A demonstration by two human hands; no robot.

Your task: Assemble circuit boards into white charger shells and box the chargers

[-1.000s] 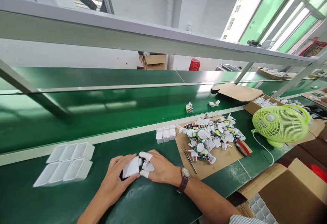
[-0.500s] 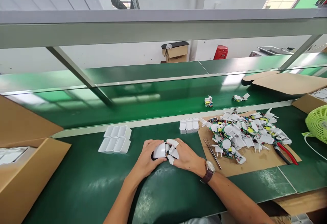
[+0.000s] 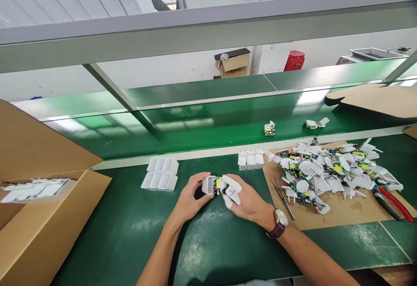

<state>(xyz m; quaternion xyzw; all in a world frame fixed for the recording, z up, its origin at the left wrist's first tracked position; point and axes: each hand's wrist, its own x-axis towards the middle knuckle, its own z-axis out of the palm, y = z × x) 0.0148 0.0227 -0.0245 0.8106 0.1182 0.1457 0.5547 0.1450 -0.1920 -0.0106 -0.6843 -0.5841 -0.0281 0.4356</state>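
Note:
My left hand (image 3: 193, 194) grips a white plastic housing (image 3: 207, 185) between thumb and fingers, its open side facing right. At that opening is a circuit board (image 3: 219, 185) with yellow and dark parts; how far it sits inside is unclear. My right hand (image 3: 246, 199), with white covers on some fingertips, holds the board's white plug end (image 3: 232, 190). To the left stand several white housings (image 3: 160, 181) in two rows, and three more (image 3: 250, 160) stand beyond my right hand. A pile of boards with white parts (image 3: 319, 173) lies on brown cardboard (image 3: 312, 221) at the right.
Tweezers (image 3: 282, 199) and red-black pliers (image 3: 392, 203) lie on the cardboard. An open carton (image 3: 74, 216) stands at the left. Two board pieces (image 3: 269, 129) (image 3: 316, 124) rest on the green shelf behind. A metal frame (image 3: 195, 29) crosses above the bench.
The camera view has shifted right to left across the scene, moving most things. Between my hands, the board's yellow and dark parts now show beside the housing, which has turned its opening into view.

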